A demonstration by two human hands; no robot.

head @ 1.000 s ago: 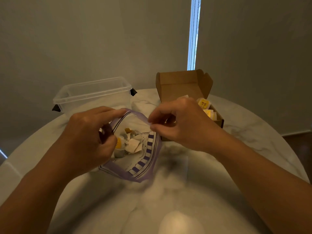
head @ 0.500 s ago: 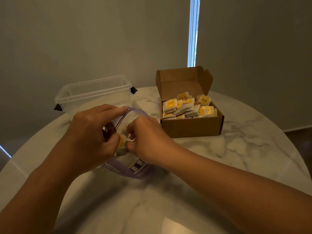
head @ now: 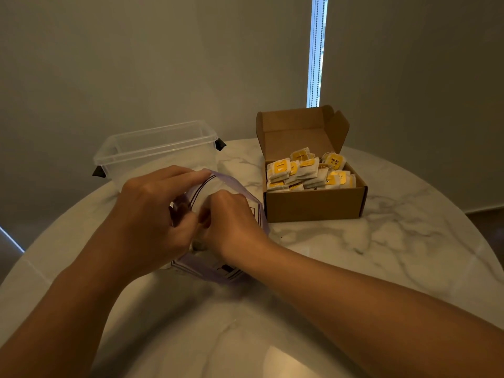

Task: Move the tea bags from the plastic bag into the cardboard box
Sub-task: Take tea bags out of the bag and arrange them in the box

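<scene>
1. Left hand (head: 152, 214) pinches the plastic bag (head: 253, 203) rim open on the bench (head: 381, 255); a slipped pinch could close the mouth.
2. Right hand (head: 231, 222) is curled inside the bag; I cannot tell what it grips, and tea bags could spill.
3. The cardboard box (head: 313, 203) already brims with tea bags (head: 308, 170); more may topple out.
</scene>
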